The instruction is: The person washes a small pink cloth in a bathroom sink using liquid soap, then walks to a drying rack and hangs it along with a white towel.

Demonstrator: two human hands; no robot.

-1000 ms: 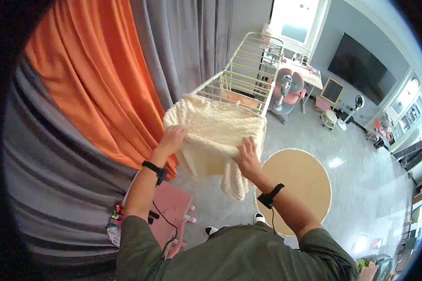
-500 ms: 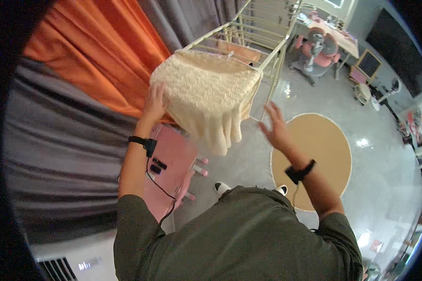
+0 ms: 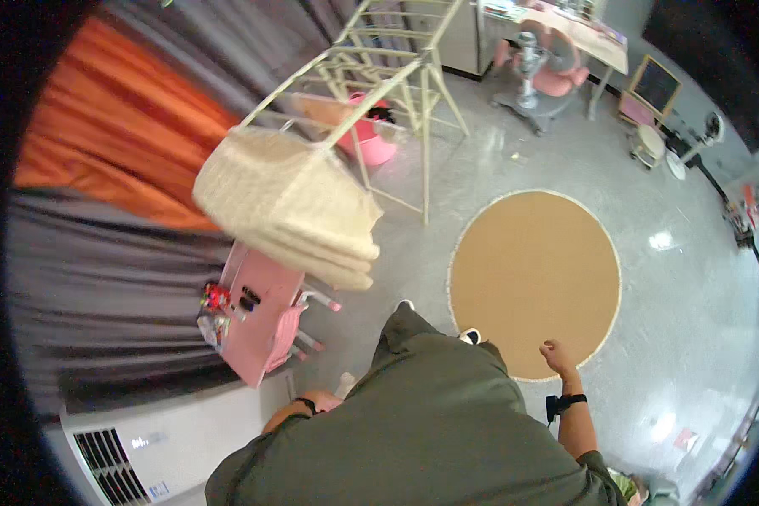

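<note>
A cream, fluffy towel-like cloth [image 3: 287, 190] hangs in folds over the near end of a pale drying rack [image 3: 388, 80]. Both my hands are away from it. My left hand [image 3: 320, 400] is low beside my body, partly hidden by my dark shirt, so its fingers do not show clearly. A small pale object [image 3: 346, 384] I cannot identify shows next to it. My right hand [image 3: 555, 356] is held over the near right part of a round tan rug [image 3: 535, 278]. Its fingers are curled in, with nothing visible in them.
A pink small table [image 3: 261, 316] and a pink chair [image 3: 285, 337] stand at the left, by grey and orange curtains [image 3: 126, 126]. A pink bucket [image 3: 371, 143] sits under the rack. Farther back are a swivel chair [image 3: 557, 76] and a desk [image 3: 594, 38]. At lower left is a white air-conditioning unit [image 3: 185, 438].
My left hand has let go of the cloth and dropped to my side. My right hand has lowered and curled. The view has turned, so the rack and cloth appear farther left; the cloth sways.
</note>
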